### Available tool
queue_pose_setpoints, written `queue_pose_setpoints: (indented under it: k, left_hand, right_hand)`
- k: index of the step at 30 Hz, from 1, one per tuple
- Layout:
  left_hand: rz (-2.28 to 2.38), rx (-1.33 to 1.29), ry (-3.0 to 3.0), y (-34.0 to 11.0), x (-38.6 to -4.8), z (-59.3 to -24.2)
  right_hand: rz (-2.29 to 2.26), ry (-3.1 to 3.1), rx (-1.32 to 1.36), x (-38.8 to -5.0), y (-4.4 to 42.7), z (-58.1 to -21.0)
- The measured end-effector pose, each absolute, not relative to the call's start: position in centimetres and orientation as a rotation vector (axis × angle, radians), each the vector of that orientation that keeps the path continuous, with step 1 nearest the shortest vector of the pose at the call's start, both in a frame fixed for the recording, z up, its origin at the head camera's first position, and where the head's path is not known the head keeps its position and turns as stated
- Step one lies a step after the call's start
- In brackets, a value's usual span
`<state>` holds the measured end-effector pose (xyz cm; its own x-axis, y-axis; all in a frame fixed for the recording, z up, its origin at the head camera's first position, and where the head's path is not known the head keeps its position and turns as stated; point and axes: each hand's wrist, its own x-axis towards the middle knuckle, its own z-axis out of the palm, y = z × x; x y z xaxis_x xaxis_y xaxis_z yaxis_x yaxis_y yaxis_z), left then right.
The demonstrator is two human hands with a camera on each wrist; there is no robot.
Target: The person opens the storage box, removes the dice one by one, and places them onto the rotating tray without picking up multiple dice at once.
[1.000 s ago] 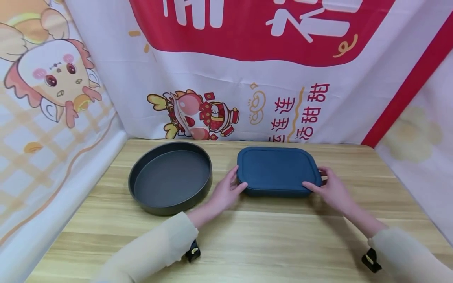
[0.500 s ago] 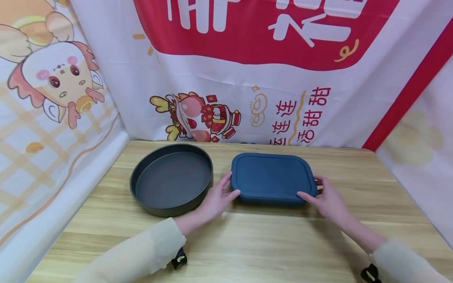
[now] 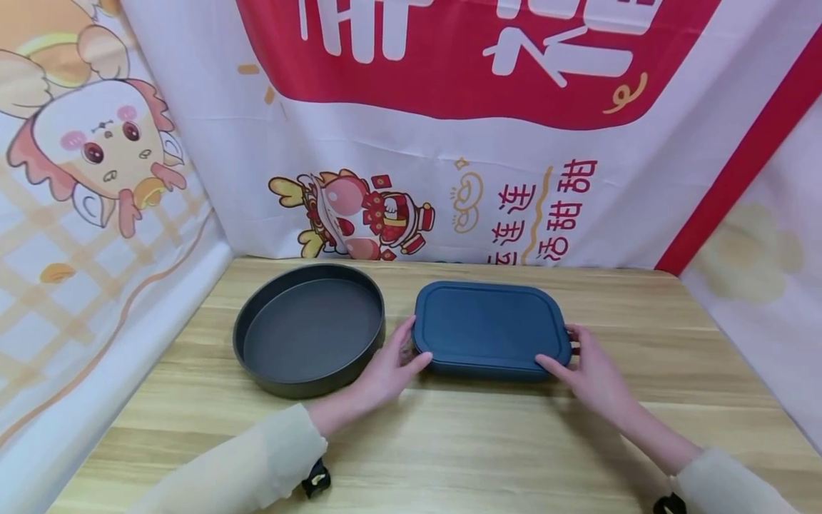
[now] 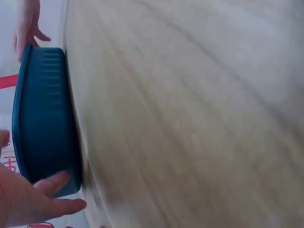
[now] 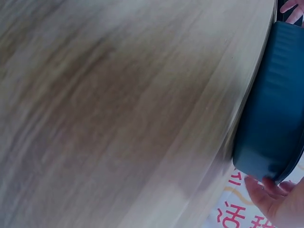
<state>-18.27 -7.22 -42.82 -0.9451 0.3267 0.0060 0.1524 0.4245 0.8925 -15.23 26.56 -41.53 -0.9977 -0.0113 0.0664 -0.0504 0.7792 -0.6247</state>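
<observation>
Cream sleeves (image 3: pixel 237 457), bare hands (image 3: pixel 388 369), a small black device (image 3: pixel 317 480) at each cuff

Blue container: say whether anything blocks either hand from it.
Nothing visible does: the left hand and right hand hold opposite ends of the blue container. The round pan stands left of it, not between.

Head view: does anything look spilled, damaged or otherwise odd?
No spill or damage shows on the blue box or the dark round pan. The cartoon face on the left cloth looks odd: it is upside down, with pink cheeks above its eyes.
</observation>
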Motion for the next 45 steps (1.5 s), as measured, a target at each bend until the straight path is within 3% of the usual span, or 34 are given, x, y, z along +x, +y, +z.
queue_pose_setpoints:
  k: [12, 21, 35, 45]
  left_hand:
    - [1.724, 0.378, 2.387, -6.1, -19.2, -44.7]
    - [1.767, 0.354, 2.403, -5.8, -19.4, -45.2]
    - [1.789, 0.354, 2.433, -5.7, -19.3, -45.4]
    - [1.785, 0.352, 2.450, -5.6, -19.2, -45.3]
  right_hand:
    - [0.732, -2.762, 0.597, -15.2, 27.5, -42.0]
    - [0.791, -2.563, 0.803, -15.3, 28.1, -42.4]
    - [0.824, -2.379, 0.980, -16.0, 28.3, -43.1]
    - [0.843, -2.423, 0.935, -15.8, 27.9, -42.8]
